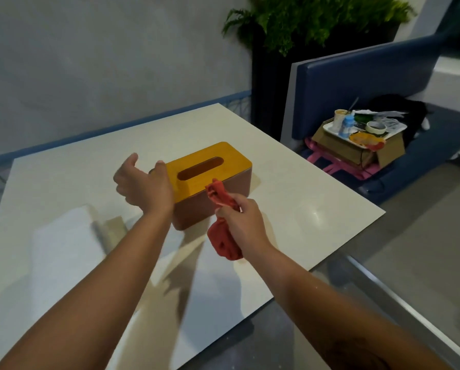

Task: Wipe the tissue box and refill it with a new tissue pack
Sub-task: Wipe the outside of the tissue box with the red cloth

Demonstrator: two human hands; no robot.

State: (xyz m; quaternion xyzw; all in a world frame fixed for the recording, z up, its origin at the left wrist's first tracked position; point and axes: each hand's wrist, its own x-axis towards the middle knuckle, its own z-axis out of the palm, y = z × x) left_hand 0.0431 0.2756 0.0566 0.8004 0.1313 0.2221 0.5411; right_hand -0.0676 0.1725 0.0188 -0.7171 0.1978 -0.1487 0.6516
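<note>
A tissue box (218,188) with a yellow wooden lid and brown sides stands in the middle of the white table (290,182). The slot in its lid looks dark, with no tissue showing. My left hand (143,182) hovers at the box's near left end, fingers relaxed and spread, the thumb touching the lid's edge. My right hand (243,222) grips a bunched red cloth (222,222) just in front of the box, one end of the cloth reaching up to the lid. A white tissue pack (68,236) lies on the table at the near left.
A blue bench seat (370,76) stands right of the table, holding a cardboard box (357,148) with a tray of cups, a bottle and tape. A dark planter with green ferns (303,17) fills the back corner. The table's right edge (343,249) drops to the floor.
</note>
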